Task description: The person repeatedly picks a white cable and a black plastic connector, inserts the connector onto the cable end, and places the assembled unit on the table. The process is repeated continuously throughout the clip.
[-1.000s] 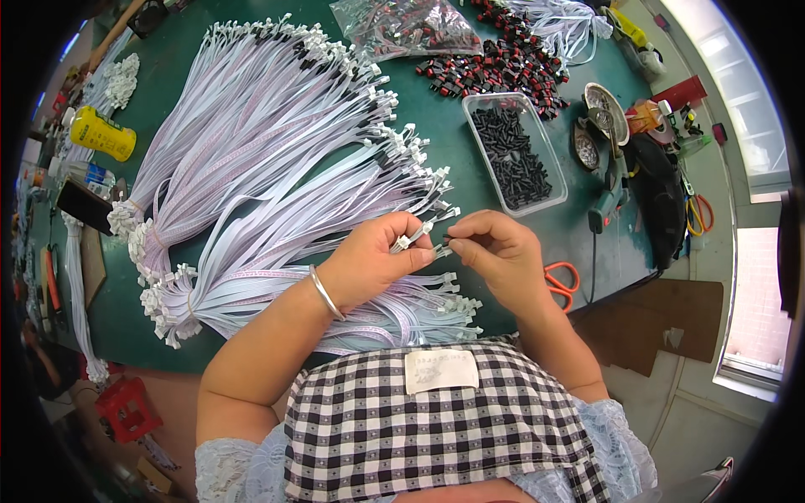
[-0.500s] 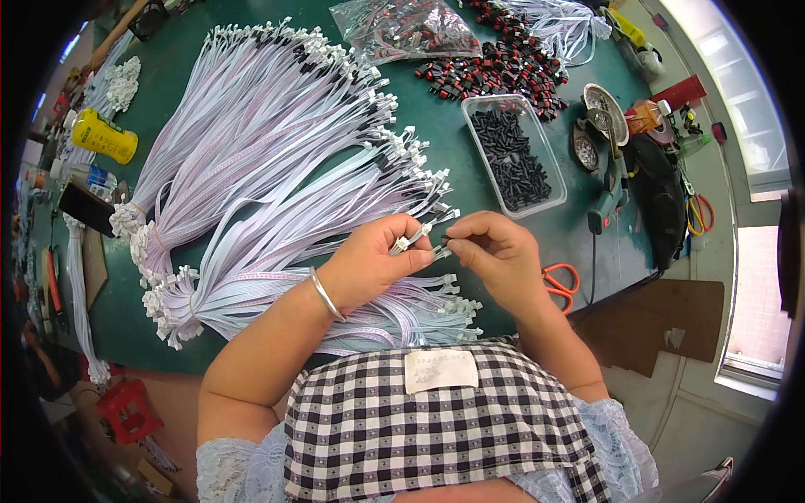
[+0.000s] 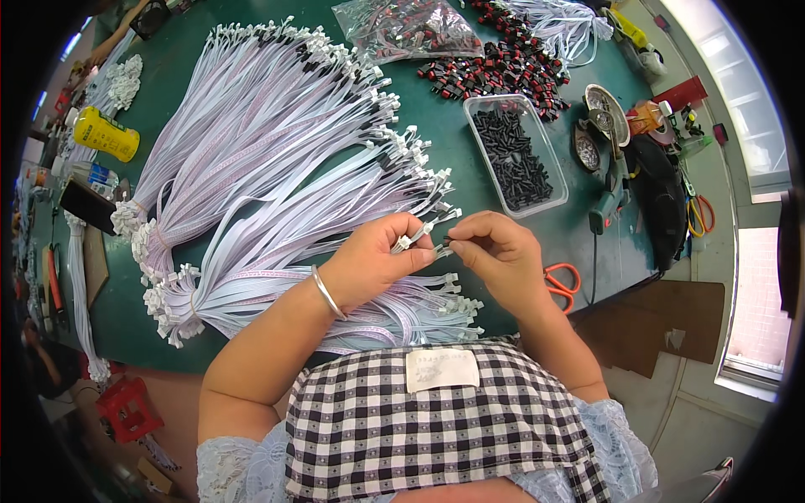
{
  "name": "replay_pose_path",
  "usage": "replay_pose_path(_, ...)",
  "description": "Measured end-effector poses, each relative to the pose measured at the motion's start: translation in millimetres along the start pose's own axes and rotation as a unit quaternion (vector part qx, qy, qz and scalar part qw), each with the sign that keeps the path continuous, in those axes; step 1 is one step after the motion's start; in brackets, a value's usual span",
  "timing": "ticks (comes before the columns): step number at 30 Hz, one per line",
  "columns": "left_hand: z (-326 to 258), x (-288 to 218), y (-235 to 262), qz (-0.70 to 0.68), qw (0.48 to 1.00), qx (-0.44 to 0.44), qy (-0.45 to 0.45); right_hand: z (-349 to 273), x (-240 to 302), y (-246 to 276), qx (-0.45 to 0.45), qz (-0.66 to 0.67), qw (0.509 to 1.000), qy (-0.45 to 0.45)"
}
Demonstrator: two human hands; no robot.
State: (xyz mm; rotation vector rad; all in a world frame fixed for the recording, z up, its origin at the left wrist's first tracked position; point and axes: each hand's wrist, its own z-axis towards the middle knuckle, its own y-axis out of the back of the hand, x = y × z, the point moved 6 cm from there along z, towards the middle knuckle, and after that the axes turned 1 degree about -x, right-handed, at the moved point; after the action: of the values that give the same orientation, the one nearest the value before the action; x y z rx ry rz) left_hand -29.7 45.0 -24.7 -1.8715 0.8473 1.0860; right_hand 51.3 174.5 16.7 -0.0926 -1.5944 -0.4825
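Note:
My left hand, with a silver bangle at its wrist, is closed on the end of a flat white cable. A white connector pokes out between its fingers. Thumb and forefinger of my right hand pinch a small black piece at the cable's thin wire ends, right beside the left thumb. Its exact kind is too small to tell. Under and beyond my left hand lie tied bundles of flat white cables, tipped with white connectors. A clear plastic tub of short black sleeves stands beyond my right hand.
Red-and-black connectors are heaped at the back beside a clear plastic bag. Orange-handled scissors lie right of my right hand. Metal dishes and a green-and-black tool sit farther right. A yellow bottle is at left.
Both hands keep nearly the same place and grip. The view has shifted very slightly; nothing else has visibly moved on the table.

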Motion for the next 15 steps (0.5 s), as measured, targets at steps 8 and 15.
replay_pose_path(8,0.3,-0.4,1.2,0.005,1.000,-0.001,-0.010,-2.0,0.5,-0.3,0.011,-0.032,0.999,0.012)
replay_pose_path(15,1.2,0.4,2.4,0.013,1.000,-0.003,-0.015,-1.9,-1.8,-0.7,0.008,-0.001,1.000,0.001)
